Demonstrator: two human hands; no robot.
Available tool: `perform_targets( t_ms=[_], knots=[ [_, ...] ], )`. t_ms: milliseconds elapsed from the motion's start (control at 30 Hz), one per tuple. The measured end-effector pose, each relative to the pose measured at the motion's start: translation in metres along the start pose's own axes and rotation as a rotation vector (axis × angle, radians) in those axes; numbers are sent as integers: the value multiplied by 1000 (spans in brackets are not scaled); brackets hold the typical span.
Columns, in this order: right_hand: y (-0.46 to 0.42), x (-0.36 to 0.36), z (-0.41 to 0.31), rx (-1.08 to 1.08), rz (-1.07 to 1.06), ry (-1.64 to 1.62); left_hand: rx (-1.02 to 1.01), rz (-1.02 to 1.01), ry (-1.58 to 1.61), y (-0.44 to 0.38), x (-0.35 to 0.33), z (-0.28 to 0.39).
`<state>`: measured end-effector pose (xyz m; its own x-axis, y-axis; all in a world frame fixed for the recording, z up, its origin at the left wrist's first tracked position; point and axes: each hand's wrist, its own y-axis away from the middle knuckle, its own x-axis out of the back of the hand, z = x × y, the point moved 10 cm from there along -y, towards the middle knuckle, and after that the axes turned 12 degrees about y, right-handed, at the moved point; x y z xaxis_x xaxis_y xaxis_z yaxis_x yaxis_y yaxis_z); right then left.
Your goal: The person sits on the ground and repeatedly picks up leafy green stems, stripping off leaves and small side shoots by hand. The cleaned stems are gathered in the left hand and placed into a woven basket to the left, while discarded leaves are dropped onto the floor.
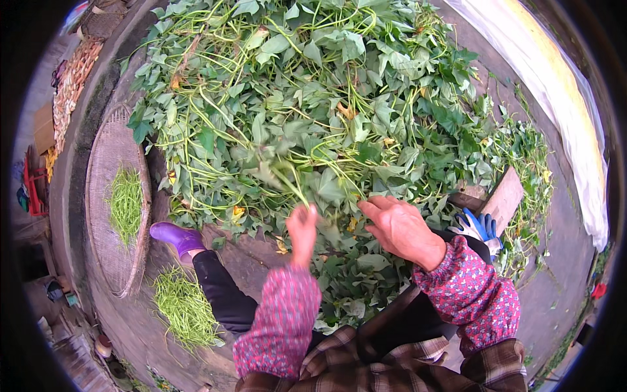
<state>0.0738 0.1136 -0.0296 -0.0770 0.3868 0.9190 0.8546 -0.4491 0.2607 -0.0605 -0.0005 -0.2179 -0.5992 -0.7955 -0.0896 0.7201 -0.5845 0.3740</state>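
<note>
A large heap of leafy green vines (294, 112), with some yellowed leaves, covers the ground before me. My left hand (302, 230) is closed on a leafy stem (294, 186) at the heap's near edge; stem and hand are blurred by motion. Just to the right, my right hand (399, 228) is held over the leaves with its fingers bent; whether something is pinched at its fingertips is unclear. Loose leaves (362, 279) lie between my legs. A pile of cut green stems (186, 308) rests on the ground at the left, and more stems (126, 203) lie in a woven basket tray (105, 157).
A purple boot (177, 237) is beside the heap's near left edge. Blue and white work gloves (477, 228) lie by a wooden board (504, 201) on the right. White plastic sheeting (548, 88) runs along the far right. A raised kerb (73, 196) borders the left side.
</note>
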Motion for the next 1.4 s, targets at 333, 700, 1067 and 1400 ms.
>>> perform_targets(
  t_ms=[333, 700, 1067, 1400],
  knots=[
    [48, -58, -25, -85, 121, -312, -90, 161, 297, 175, 39, 78],
    [72, -59, -53, -231, 142, -1803, 49, 33, 924, 269, 56, 105],
    [103, 44, -54, 171, 266, -1228, 200, -147, 365, 263, 42, 70],
    [120, 65, -71, 278, 2, -1194, -759, -268, -294, 225, -18, 264]
  ],
)
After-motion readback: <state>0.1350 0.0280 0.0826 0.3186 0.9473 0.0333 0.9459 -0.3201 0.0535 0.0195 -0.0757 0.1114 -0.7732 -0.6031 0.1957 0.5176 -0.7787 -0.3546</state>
